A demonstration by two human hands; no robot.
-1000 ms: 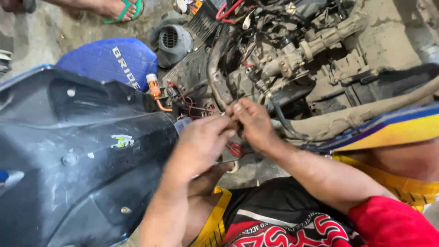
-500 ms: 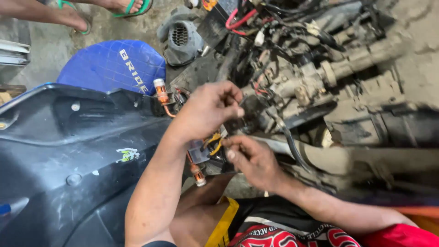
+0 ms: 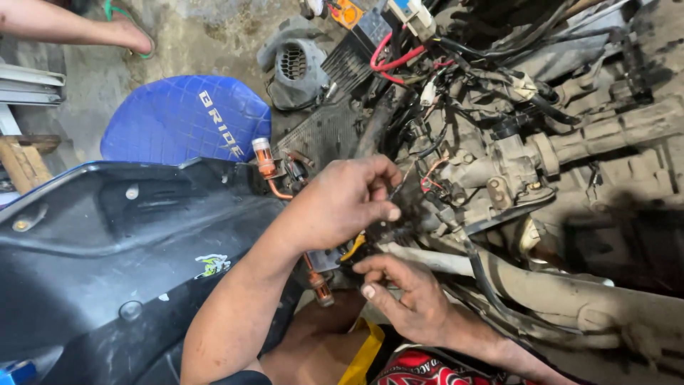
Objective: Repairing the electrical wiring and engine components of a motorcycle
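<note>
two hands (image 3: 342, 203) (image 3: 410, 303) on one black wire bundle (image 3: 388, 232)

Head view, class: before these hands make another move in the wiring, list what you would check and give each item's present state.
1. Left hand grips the dark wire bundle: ok.
2. Right hand sits below it, fingertips at the yellow connector: ok.
3. Both hands unobstructed: ok.
4. Orange-capped part apart from both hands: ok.
5. Connector fully seated: cannot tell.
6. Red cables apart from the hands: ok.
</note>
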